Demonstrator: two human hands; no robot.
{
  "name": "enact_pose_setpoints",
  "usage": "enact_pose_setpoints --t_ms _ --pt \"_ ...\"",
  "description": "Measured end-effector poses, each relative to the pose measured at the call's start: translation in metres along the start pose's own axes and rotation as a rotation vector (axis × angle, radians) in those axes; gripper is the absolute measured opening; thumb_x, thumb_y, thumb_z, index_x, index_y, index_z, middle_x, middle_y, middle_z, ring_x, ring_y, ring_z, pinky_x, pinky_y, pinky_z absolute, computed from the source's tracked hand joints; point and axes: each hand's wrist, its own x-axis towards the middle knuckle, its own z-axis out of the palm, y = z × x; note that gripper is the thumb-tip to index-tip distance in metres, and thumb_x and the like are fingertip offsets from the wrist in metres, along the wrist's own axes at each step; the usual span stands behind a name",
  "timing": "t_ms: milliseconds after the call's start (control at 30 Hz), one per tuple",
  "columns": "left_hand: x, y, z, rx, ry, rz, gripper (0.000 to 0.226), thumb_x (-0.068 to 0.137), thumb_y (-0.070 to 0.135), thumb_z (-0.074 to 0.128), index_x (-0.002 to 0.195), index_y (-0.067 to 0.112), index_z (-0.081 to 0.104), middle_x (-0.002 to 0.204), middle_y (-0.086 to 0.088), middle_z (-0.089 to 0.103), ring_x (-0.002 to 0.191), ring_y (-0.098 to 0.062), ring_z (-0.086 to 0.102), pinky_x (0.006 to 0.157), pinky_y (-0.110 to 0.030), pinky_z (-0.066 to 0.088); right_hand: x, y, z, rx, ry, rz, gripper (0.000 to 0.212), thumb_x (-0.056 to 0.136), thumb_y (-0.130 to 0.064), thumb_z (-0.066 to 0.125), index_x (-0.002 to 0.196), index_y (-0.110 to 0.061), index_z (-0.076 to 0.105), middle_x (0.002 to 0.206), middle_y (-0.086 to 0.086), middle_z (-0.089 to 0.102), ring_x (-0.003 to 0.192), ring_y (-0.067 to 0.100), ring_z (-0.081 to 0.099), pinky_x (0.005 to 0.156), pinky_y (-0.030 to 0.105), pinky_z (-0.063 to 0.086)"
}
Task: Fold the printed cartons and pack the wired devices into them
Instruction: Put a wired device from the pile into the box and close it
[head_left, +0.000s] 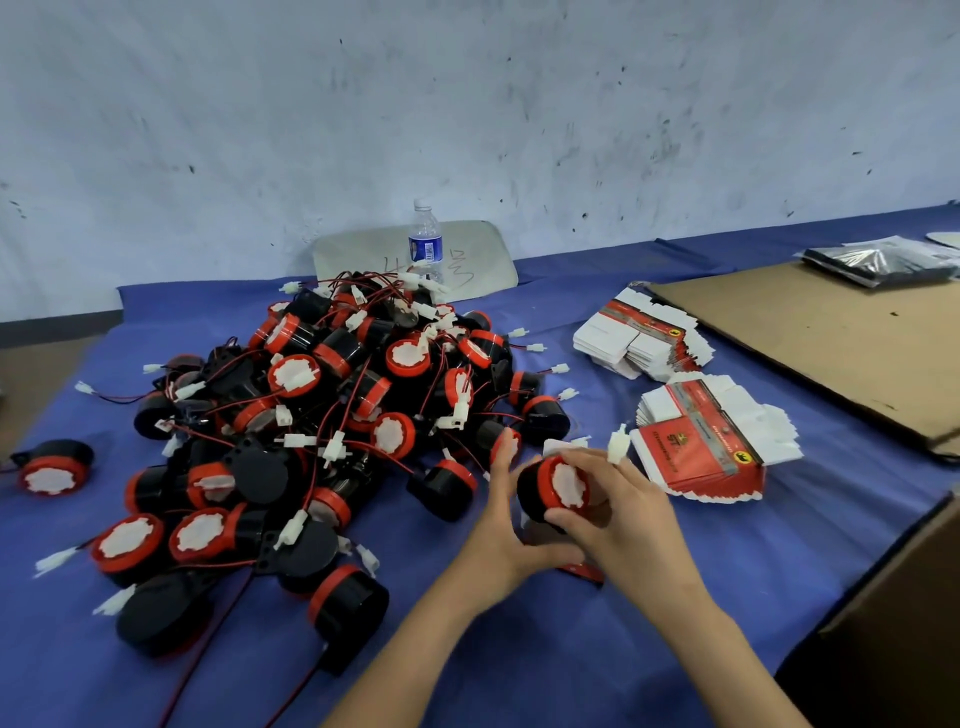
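Head view of the packing bench. The right hand (618, 519) grips a wired device (553, 486), a black drum with a red rim and white face: its fingers (587, 460) curl over the top of the rim and the thumb presses the black body from below. The left hand (498, 525) holds a folded carton (584, 569), mostly hidden beneath the device. Its thumb lies across the near side and its nearly straight fingers stand up on the far side, touching the device's left edge. Only a red flap of the carton shows below the right thumb. A white connector (619, 444) stands just above the right fingertips. Left of the left fingers lies the heap of wired devices (322, 415) on the blue cloth (493, 649). Just right of the right fingers is a near stack of flat cartons (711, 441), and beyond it a far stack of flat cartons (639, 338). Well beyond both hands a water bottle (426, 244) stands upright. A cardboard sheet (831, 332) lies far right of the fingers.
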Motion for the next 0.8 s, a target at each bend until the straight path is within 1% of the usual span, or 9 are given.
enact_pose_setpoints --t_ms 100,233,333,433,500,600,667,733,800 --pt "0.006 -0.015 0.001 -0.022 0.021 -0.010 0.122 0.068 0.009 0.084 0.153 0.028 -0.001 0.132 0.030 0.052 0.128 -0.001 0.049 0.101 -0.029 0.046 0.003 0.001 0.000 -0.130 -0.062 -0.031 0.053 0.078 -0.021 0.078 0.127 -0.024 0.058 0.129 -0.004 0.056 0.114 0.019 0.054 0.093 0.026 0.044" --pt "0.006 -0.019 -0.001 0.029 0.102 -0.035 0.113 0.063 0.028 0.088 0.150 0.038 0.017 0.130 0.006 0.058 0.121 -0.014 0.057 0.103 -0.046 0.047 0.002 0.004 -0.004 -0.140 -0.134 -0.046 0.052 0.077 -0.020 0.077 0.125 -0.028 0.057 0.127 -0.008 0.053 0.111 0.016 0.053 0.087 0.023 0.044" --pt "0.005 -0.018 0.001 0.085 0.122 -0.044 0.105 0.059 0.040 0.088 0.142 0.050 0.026 0.129 0.003 0.058 0.119 -0.015 0.058 0.100 -0.044 0.049 0.000 0.007 -0.008 -0.186 -0.188 -0.060 0.055 0.077 -0.019 0.076 0.127 -0.030 0.054 0.129 -0.012 0.051 0.113 0.013 0.050 0.089 0.025 0.045" --pt "0.004 -0.018 0.002 0.141 0.127 -0.022 0.097 0.062 0.044 0.087 0.143 0.039 0.035 0.135 0.008 0.054 0.124 -0.011 0.054 0.102 -0.043 0.047 0.002 0.006 -0.007 -0.256 -0.245 -0.116 0.057 0.081 -0.019 0.073 0.131 -0.031 0.050 0.131 -0.015 0.047 0.121 0.010 0.039 0.092 0.022 0.041" --pt "0.004 -0.018 0.003 0.204 0.122 -0.003 0.091 0.063 0.041 0.087 0.140 0.040 0.038 0.136 0.014 0.052 0.126 -0.007 0.050 0.102 -0.039 0.047 0.005 0.004 -0.005 -0.314 -0.312 -0.118 0.058 0.084 -0.019 0.068 0.136 -0.032 0.045 0.133 -0.014 0.044 0.123 0.010 0.034 0.092 0.021 0.039" --pt "0.002 -0.018 0.004 0.261 0.072 0.005 0.093 0.065 0.033 0.087 0.135 0.057 0.031 0.135 0.028 0.048 0.124 0.003 0.048 0.099 -0.029 0.048 0.011 -0.002 0.000 -0.487 -0.390 -0.046 0.048 0.089 -0.020 0.060 0.135 -0.025 0.046 0.131 -0.007 0.043 0.117 0.016 0.043 0.086 0.027 0.043" --pt "0.002 -0.020 0.006 0.262 0.079 0.021 0.103 0.068 0.031 0.084 0.143 0.057 0.018 0.141 0.030 0.042 0.128 0.004 0.045 0.102 -0.033 0.047 0.012 -0.007 0.005 -0.598 -0.408 0.006 0.032 0.091 -0.019 0.056 0.123 -0.016 0.054 0.128 -0.002 0.043 0.107 0.022 0.051 0.076 0.032 0.044" --pt "0.000 -0.021 0.009 0.224 0.088 0.023 0.111 0.071 0.027 0.082 0.145 0.059 0.005 0.147 0.026 0.036 0.132 0.000 0.042 0.103 -0.035 0.046 0.012 -0.010 0.010 -0.682 -0.415 0.021 0.021 0.092 -0.016 0.053 0.112 -0.014 0.059 0.123 -0.001 0.048 0.102 0.024 0.054 0.066 0.030 0.038" --pt "-0.002 -0.019 0.010 0.317 0.096 0.084 0.108 0.077 0.023 0.080 0.143 0.062 0.005 0.146 0.025 0.033 0.128 0.008 0.041 0.101 -0.022 0.044 0.011 -0.011 0.011 -0.716 -0.412 0.009 0.021 0.093 -0.014 0.052 0.111 -0.015 0.061 0.125 -0.004 0.052 0.103 0.024 0.055 0.064 0.028 0.034"
